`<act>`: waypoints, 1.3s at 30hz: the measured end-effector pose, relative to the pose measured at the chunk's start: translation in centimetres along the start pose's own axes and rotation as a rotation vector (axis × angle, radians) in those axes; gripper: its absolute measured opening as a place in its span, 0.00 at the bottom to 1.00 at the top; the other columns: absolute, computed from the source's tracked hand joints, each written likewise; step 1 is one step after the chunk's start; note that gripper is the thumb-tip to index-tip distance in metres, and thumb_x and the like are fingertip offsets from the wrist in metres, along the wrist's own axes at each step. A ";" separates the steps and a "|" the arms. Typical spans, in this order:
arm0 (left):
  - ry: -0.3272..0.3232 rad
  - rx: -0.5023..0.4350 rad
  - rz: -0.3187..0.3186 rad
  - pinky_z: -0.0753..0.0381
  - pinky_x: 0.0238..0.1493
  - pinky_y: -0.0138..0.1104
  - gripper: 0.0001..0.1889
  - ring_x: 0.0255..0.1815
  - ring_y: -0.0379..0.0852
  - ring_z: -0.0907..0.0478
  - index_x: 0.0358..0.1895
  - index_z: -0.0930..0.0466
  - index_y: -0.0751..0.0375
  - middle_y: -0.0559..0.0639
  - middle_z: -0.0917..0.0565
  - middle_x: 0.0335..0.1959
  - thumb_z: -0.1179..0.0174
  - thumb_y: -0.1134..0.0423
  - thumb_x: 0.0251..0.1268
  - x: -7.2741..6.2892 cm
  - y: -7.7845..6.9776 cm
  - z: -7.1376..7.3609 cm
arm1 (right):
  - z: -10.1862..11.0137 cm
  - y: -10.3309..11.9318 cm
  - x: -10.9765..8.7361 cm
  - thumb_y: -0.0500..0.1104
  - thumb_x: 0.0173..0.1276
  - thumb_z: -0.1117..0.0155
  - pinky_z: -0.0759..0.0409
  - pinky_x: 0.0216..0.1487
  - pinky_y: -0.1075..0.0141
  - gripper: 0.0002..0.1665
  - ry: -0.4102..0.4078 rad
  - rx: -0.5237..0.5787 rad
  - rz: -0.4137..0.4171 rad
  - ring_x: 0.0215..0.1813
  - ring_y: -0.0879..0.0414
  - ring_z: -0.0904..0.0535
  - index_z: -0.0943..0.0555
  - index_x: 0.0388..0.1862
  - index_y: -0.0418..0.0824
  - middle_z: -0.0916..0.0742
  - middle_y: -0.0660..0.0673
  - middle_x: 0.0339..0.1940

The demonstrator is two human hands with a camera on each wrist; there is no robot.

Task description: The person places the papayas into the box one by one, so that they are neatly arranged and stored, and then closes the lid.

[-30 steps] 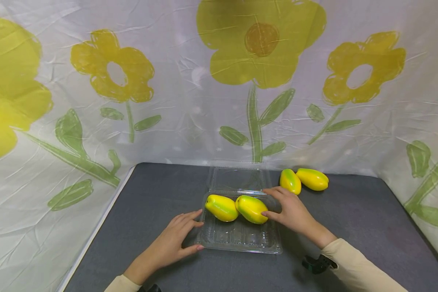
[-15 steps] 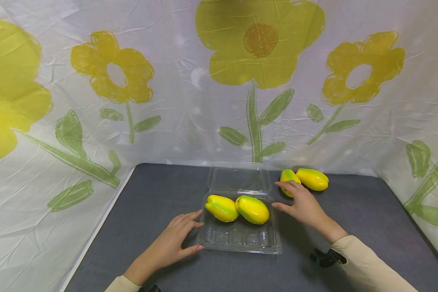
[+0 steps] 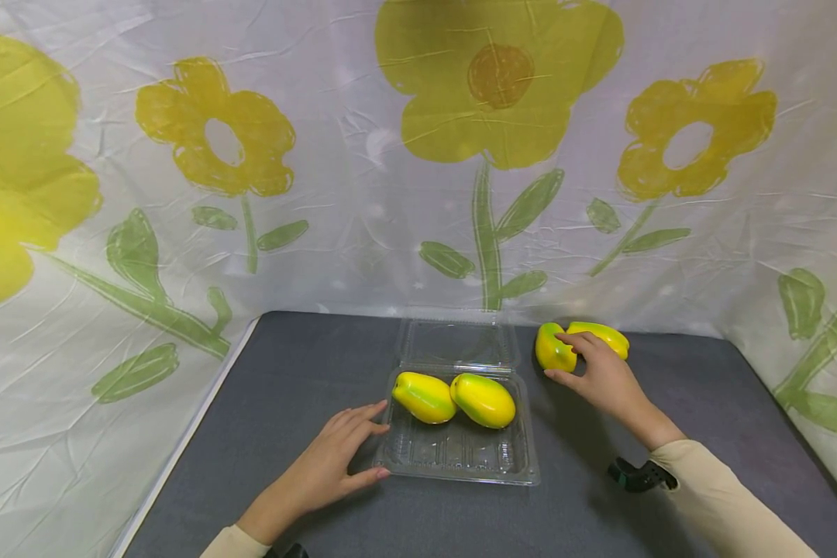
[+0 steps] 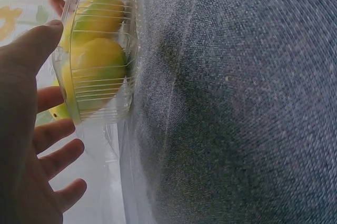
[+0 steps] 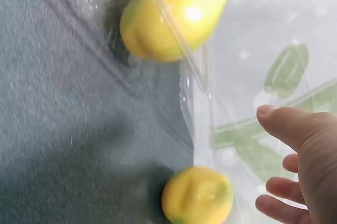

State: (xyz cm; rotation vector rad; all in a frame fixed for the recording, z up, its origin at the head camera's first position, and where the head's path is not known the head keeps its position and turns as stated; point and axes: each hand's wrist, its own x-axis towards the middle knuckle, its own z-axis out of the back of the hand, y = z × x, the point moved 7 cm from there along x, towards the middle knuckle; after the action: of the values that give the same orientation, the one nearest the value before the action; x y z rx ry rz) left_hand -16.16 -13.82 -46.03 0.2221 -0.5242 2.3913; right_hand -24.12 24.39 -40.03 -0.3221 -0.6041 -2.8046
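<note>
Two yellow-green papayas, a left one (image 3: 424, 397) and a right one (image 3: 483, 401), lie side by side in a clear plastic clamshell box (image 3: 453, 467) whose lid (image 3: 458, 343) is folded back. My left hand (image 3: 328, 457) is at the box's left side, fingers spread, with thumb and fingertips right at the rim in the left wrist view. My right hand (image 3: 605, 380) reaches over a loose papaya (image 3: 552, 349) at the back right, its fingers relaxed and overlapping that fruit in the head view. In the right wrist view the thumb and fingers (image 5: 287, 187) hold nothing.
Another loose papaya (image 3: 600, 335) lies just behind the right hand. The dark grey table (image 3: 321, 349) ends at a white curtain (image 3: 349, 256) printed with yellow flowers, close behind the box lid and the loose fruit.
My right hand has let go of the right papaya in the box and moved right and back to the loose papayas. My left hand has stayed at the box's left side.
</note>
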 end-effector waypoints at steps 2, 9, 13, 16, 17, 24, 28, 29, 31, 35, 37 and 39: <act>-0.001 0.001 -0.001 0.35 0.73 0.56 0.32 0.75 0.50 0.34 0.61 0.23 0.52 0.49 0.35 0.77 0.42 0.34 0.63 0.0 0.0 0.0 | 0.1 -0.6 0.1 0.52 0.62 0.27 0.24 0.58 0.37 0.42 -0.002 -0.005 -0.019 0.64 0.33 0.25 0.29 0.70 0.35 0.23 0.31 0.67; 0.005 0.005 0.005 0.35 0.73 0.56 0.32 0.75 0.50 0.34 0.61 0.23 0.52 0.49 0.35 0.77 0.41 0.34 0.62 0.1 0.0 0.1 | -0.1 -2.3 0.5 0.55 0.64 0.30 0.23 0.55 0.38 0.43 0.021 -0.005 -0.080 0.60 0.34 0.22 0.30 0.71 0.34 0.24 0.30 0.66; 0.009 0.003 0.006 0.35 0.73 0.56 0.32 0.75 0.50 0.34 0.61 0.23 0.52 0.49 0.35 0.77 0.41 0.34 0.62 0.2 0.0 0.1 | -0.4 -3.1 0.7 0.56 0.65 0.31 0.22 0.54 0.39 0.43 0.025 0.004 -0.111 0.60 0.33 0.22 0.31 0.71 0.34 0.24 0.30 0.66; 0.013 0.001 0.007 0.35 0.73 0.56 0.32 0.75 0.51 0.34 0.62 0.24 0.52 0.49 0.35 0.77 0.40 0.35 0.62 0.2 0.0 0.2 | -0.7 -3.5 0.9 0.57 0.65 0.32 0.22 0.54 0.39 0.43 0.026 0.016 -0.131 0.60 0.33 0.21 0.31 0.71 0.34 0.24 0.29 0.66; 0.015 0.001 0.007 0.35 0.73 0.56 0.32 0.75 0.51 0.34 0.62 0.24 0.52 0.49 0.35 0.77 0.40 0.35 0.62 0.2 0.0 0.2 | -0.8 -3.6 1.0 0.57 0.65 0.32 0.22 0.54 0.39 0.43 0.026 0.021 -0.135 0.60 0.33 0.21 0.31 0.71 0.34 0.24 0.29 0.66; 0.013 0.002 0.001 0.35 0.73 0.56 0.32 0.75 0.51 0.34 0.62 0.24 0.52 0.49 0.36 0.77 0.40 0.35 0.63 0.2 0.0 0.1 | -1.5 -4.2 1.7 0.58 0.65 0.32 0.21 0.55 0.40 0.44 0.017 0.043 -0.150 0.60 0.32 0.21 0.31 0.70 0.32 0.24 0.28 0.67; 0.011 -0.003 0.000 0.35 0.73 0.56 0.32 0.75 0.51 0.34 0.62 0.23 0.52 0.49 0.35 0.77 0.41 0.34 0.63 0.1 0.0 0.0 | -1.8 -4.5 1.9 0.59 0.65 0.32 0.22 0.56 0.40 0.45 0.016 0.046 -0.184 0.60 0.32 0.22 0.31 0.70 0.32 0.24 0.28 0.66; 0.012 -0.003 0.000 0.35 0.73 0.56 0.32 0.75 0.50 0.34 0.62 0.23 0.52 0.49 0.35 0.77 0.42 0.34 0.63 0.1 0.0 0.0 | -1.9 -4.6 2.0 0.60 0.65 0.33 0.22 0.56 0.40 0.45 0.017 0.047 -0.195 0.60 0.33 0.22 0.31 0.70 0.32 0.23 0.28 0.66; 0.013 -0.002 0.003 0.35 0.73 0.56 0.32 0.75 0.50 0.34 0.62 0.23 0.52 0.49 0.36 0.77 0.42 0.34 0.63 0.1 0.0 -0.1 | -2.0 -4.7 2.1 0.61 0.65 0.33 0.22 0.56 0.41 0.46 0.019 0.052 -0.213 0.60 0.33 0.22 0.31 0.70 0.32 0.23 0.28 0.65; 0.011 -0.002 0.003 0.35 0.73 0.56 0.32 0.75 0.50 0.34 0.62 0.23 0.52 0.49 0.36 0.77 0.42 0.34 0.63 0.0 0.1 -0.1 | -2.2 -4.8 2.3 0.62 0.64 0.33 0.22 0.55 0.41 0.47 0.011 0.045 -0.232 0.60 0.34 0.21 0.30 0.69 0.31 0.21 0.28 0.63; 0.008 -0.005 0.002 0.35 0.73 0.56 0.32 0.75 0.50 0.34 0.61 0.23 0.52 0.49 0.36 0.77 0.42 0.34 0.63 0.0 0.1 -0.1 | -2.3 -4.9 2.4 0.63 0.64 0.33 0.21 0.54 0.41 0.47 0.005 0.035 -0.234 0.59 0.34 0.21 0.30 0.69 0.30 0.20 0.28 0.62; 0.005 -0.005 0.001 0.35 0.73 0.56 0.32 0.75 0.50 0.34 0.61 0.23 0.52 0.49 0.35 0.77 0.42 0.34 0.63 0.0 0.1 -0.1 | -2.5 -5.0 2.5 0.63 0.63 0.33 0.22 0.53 0.41 0.48 0.001 0.029 -0.238 0.59 0.34 0.22 0.30 0.69 0.30 0.20 0.28 0.62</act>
State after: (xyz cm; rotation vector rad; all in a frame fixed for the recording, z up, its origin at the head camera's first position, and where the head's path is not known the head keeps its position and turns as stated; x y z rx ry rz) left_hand -16.18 -13.82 -46.18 0.2138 -0.5283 2.3908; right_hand -28.29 27.24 -43.46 -0.2577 -0.7254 -3.0177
